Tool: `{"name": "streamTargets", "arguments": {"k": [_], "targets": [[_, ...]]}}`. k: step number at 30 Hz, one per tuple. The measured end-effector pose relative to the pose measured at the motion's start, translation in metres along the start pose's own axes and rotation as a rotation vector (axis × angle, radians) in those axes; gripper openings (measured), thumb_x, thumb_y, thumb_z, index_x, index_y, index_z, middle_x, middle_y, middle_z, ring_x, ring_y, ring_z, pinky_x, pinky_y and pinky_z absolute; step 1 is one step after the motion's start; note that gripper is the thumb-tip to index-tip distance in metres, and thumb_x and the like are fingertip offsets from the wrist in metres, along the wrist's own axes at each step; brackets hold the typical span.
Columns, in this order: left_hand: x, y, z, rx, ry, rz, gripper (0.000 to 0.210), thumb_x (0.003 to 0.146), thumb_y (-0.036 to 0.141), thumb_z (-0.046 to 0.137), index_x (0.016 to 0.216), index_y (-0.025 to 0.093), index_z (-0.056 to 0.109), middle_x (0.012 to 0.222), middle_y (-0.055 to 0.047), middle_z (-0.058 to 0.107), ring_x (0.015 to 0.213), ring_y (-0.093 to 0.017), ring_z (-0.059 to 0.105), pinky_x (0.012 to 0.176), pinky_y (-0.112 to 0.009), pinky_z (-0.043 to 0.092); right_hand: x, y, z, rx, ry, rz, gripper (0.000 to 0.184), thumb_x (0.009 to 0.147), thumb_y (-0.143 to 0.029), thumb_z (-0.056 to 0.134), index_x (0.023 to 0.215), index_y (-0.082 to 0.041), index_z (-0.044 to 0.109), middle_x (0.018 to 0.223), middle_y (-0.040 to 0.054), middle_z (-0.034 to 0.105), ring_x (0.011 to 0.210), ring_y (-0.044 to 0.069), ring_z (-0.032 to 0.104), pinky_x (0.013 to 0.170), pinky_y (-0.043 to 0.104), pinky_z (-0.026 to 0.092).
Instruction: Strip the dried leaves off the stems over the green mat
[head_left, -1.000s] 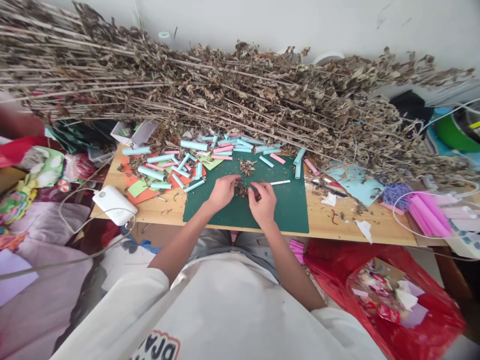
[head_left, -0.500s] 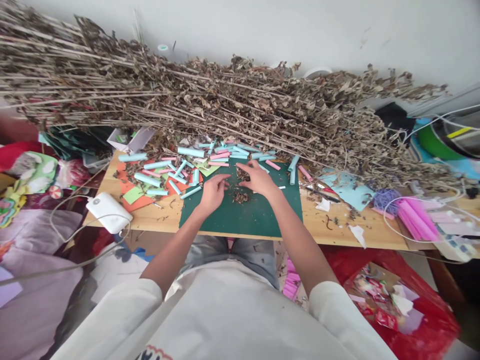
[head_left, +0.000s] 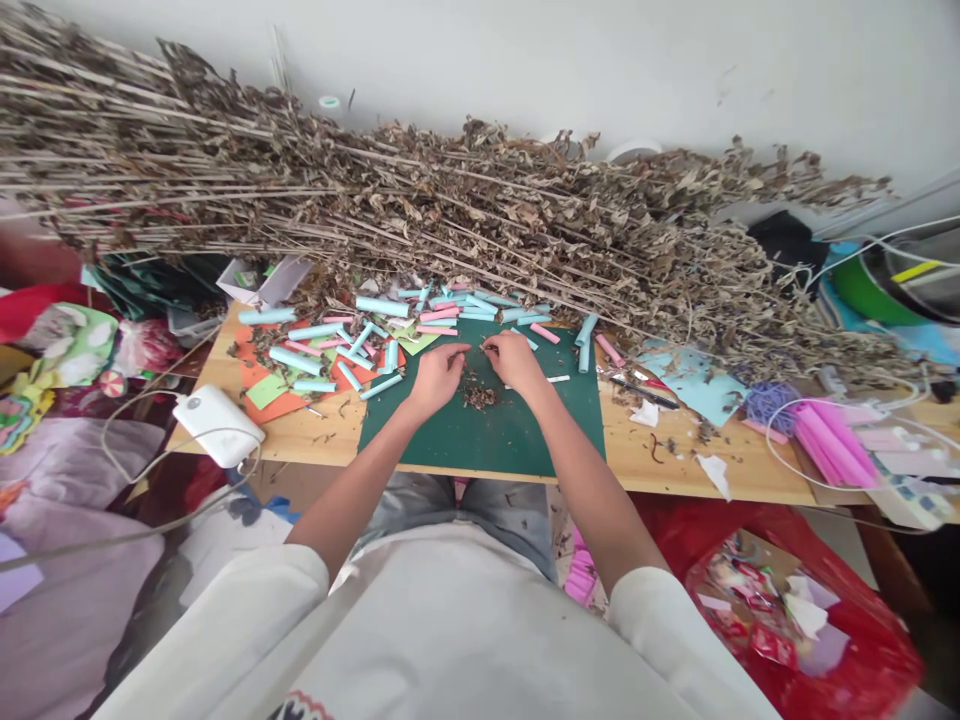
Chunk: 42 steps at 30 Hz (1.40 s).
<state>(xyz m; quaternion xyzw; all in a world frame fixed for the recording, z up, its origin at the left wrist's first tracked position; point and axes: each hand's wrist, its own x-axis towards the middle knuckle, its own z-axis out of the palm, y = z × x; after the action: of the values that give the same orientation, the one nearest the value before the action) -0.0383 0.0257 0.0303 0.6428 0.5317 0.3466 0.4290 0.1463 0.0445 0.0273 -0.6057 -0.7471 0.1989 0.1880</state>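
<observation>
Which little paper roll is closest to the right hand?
The thin white roll on the green cutting mat, just beside the right hand. The blue and pink rolls lie farther back, toward the dried branches.

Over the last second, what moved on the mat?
The right hand left the crumbled leaf pile, reached up the green mat, then drew back beside the left hand; both now pinch something small above the pile. The paper rolls, dried stalks and white charger stayed put.

place: home craft corner | bench [head_left: 315, 432] carrying cutting mat [head_left: 525, 430], paper rolls [head_left: 352, 335] | dried stalks [head_left: 420, 200] lying behind
</observation>
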Motion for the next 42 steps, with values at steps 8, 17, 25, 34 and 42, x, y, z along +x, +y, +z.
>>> {"name": "streamTargets", "arguments": {"k": [8,17,25,34,42], "targets": [[0.009,0.030,0.027,-0.693,-0.049,-0.237,0.031,0.081,0.031,0.068,0.106,0.013,0.073,0.102,-0.008,0.073,0.088,-0.018,0.068,0.090,-0.036,0.054,-0.030,-0.020,-0.024,0.458,0.164,0.060,0.018,0.077,-0.026,0.060,0.090,-0.019,0.071,0.080,0.0026,0.071,0.073,0.018,0.063,0.070,0.029,0.048],[-0.008,0.035,0.041,-1.015,-0.056,-0.449,0.024,0.074,0.024,0.078,0.093,0.010,0.074,0.085,-0.008,0.075,0.076,-0.016,0.070,0.085,-0.034,0.056,-0.050,-0.036,-0.019,0.318,0.337,0.171,0.008,0.075,-0.027,0.064,0.078,-0.020,0.064,0.077,0.0016,0.067,0.070,0.016,0.060,0.073,0.030,0.049],[-0.013,0.037,0.041,-1.083,-0.009,-0.439,0.011,0.085,0.018,0.065,0.093,0.011,0.071,0.083,-0.006,0.072,0.074,-0.011,0.067,0.085,-0.029,0.053,-0.058,-0.044,-0.017,0.370,0.276,0.105,0.027,0.082,-0.019,0.052,0.101,-0.020,0.071,0.106,0.0084,0.064,0.097,0.019,0.062,0.075,0.031,0.056],[-0.017,0.036,0.052,-1.088,0.052,-0.391,0.009,0.088,0.017,0.059,0.091,0.013,0.068,0.087,-0.003,0.068,0.078,-0.009,0.064,0.087,-0.026,0.051,-0.060,-0.044,-0.004,0.321,0.435,0.186,0.022,0.085,-0.021,0.057,0.103,-0.020,0.068,0.089,0.0048,0.072,0.084,0.020,0.065,0.085,0.036,0.053],[-0.004,0.031,0.054,-1.200,0.207,-0.551,0.012,0.090,0.011,0.051,0.095,0.012,0.063,0.083,-0.004,0.066,0.074,-0.009,0.063,0.084,-0.025,0.052,-0.072,-0.054,0.006,0.260,0.409,-0.036,0.031,0.092,-0.027,0.049,0.117,-0.025,0.067,0.124,0.0100,0.058,0.109,0.023,0.056,0.097,0.042,0.049]]}}
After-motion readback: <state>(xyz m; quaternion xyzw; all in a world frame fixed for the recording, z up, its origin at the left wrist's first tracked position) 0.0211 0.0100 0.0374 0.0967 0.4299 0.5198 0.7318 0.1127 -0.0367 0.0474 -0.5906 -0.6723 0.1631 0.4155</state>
